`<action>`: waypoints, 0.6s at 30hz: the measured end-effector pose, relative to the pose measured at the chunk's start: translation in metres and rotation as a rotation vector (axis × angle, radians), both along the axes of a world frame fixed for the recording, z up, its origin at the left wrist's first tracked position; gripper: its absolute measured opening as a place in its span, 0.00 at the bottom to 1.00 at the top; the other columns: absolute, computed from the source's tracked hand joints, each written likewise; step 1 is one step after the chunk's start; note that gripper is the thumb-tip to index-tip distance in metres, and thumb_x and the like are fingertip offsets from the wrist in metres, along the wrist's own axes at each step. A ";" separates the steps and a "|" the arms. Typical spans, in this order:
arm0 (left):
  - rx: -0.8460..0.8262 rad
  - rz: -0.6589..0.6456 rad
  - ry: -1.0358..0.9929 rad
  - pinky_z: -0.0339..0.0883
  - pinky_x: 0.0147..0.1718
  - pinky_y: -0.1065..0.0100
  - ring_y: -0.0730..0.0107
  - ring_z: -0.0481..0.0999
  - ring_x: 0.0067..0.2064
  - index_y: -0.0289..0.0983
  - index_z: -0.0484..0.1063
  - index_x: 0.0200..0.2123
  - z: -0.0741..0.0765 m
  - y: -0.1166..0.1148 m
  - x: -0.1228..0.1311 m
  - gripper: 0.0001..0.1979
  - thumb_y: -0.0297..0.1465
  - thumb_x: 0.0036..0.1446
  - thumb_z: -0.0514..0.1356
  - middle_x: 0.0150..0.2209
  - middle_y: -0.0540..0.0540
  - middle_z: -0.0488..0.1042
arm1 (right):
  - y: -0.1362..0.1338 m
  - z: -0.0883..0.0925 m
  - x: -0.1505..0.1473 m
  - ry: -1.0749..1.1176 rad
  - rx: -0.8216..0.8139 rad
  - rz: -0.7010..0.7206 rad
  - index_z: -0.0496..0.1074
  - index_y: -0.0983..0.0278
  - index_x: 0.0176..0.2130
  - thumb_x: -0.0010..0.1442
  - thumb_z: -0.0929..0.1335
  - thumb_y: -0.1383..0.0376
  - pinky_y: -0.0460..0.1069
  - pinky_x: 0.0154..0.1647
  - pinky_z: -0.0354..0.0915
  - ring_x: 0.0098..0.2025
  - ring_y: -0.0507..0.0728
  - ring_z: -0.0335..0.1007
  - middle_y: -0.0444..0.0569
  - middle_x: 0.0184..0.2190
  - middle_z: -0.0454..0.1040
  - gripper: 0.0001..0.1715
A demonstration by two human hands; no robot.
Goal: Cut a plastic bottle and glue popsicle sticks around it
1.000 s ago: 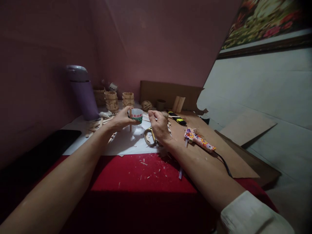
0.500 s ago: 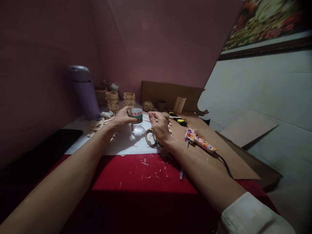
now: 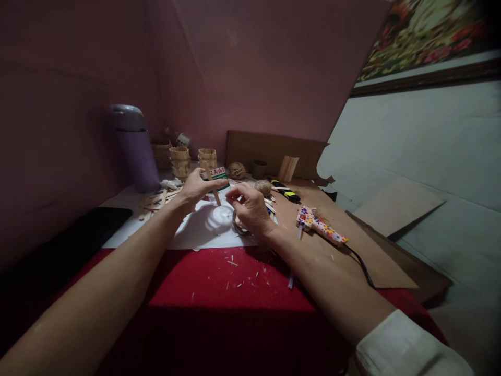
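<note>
My left hand (image 3: 194, 189) grips a cut clear plastic bottle (image 3: 217, 198) with a red, white and green label, tipped on its side so its round base faces me, and presses a flat wooden stick (image 3: 214, 192) against it. My right hand (image 3: 248, 206) is curled just to the right of the bottle's base, fingertips pinched near it; what they hold is too small to see. Gold-handled scissors (image 3: 237, 223) lie partly hidden under the right hand.
A flowered glue gun (image 3: 320, 225) with a black cord lies on brown cardboard (image 3: 352, 245) to the right. Behind are a purple flask (image 3: 135, 149), small stick-and-twine cups (image 3: 206, 158), a twine ball (image 3: 236, 169), a yellow-black cutter (image 3: 286, 192) and loose sticks (image 3: 156, 201). Wood chips dot the red cloth (image 3: 230, 282).
My left hand has tipped the bottle from upright onto its side, base toward me. My right hand has dropped lower and moved left toward the base, covering more of the scissors.
</note>
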State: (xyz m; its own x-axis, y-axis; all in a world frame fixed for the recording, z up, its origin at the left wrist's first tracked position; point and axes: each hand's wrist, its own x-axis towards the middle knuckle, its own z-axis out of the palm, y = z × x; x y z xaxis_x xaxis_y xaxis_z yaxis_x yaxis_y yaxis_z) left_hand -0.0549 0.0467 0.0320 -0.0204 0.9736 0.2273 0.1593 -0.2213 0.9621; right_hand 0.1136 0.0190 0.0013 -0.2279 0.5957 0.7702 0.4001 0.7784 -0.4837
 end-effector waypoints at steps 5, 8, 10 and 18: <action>0.164 0.085 0.218 0.68 0.40 0.59 0.56 0.76 0.40 0.37 0.66 0.39 -0.010 0.011 0.001 0.35 0.38 0.24 0.74 0.33 0.49 0.74 | 0.001 -0.002 0.000 -0.017 0.052 0.005 0.72 0.63 0.30 0.57 0.69 0.75 0.49 0.37 0.64 0.34 0.54 0.68 0.45 0.30 0.71 0.08; 0.224 0.022 0.301 0.67 0.42 0.59 0.57 0.75 0.40 0.38 0.66 0.40 -0.017 0.019 0.000 0.35 0.37 0.24 0.73 0.33 0.51 0.73 | 0.003 -0.003 0.001 -0.009 0.039 0.004 0.73 0.64 0.31 0.56 0.70 0.76 0.49 0.37 0.63 0.34 0.54 0.68 0.45 0.30 0.72 0.08; 0.226 -0.009 0.298 0.66 0.42 0.60 0.58 0.75 0.40 0.38 0.65 0.40 -0.020 0.021 -0.002 0.34 0.36 0.25 0.72 0.34 0.50 0.73 | 0.003 -0.003 0.002 -0.012 0.020 -0.004 0.73 0.63 0.31 0.56 0.70 0.75 0.49 0.37 0.64 0.34 0.53 0.68 0.45 0.30 0.72 0.08; 0.201 -0.012 0.267 0.64 0.39 0.64 0.62 0.73 0.38 0.39 0.63 0.38 -0.017 0.014 0.000 0.34 0.37 0.25 0.72 0.32 0.52 0.71 | 0.000 -0.002 0.002 -0.026 -0.019 -0.021 0.73 0.61 0.29 0.57 0.69 0.72 0.50 0.39 0.65 0.35 0.55 0.70 0.45 0.31 0.74 0.07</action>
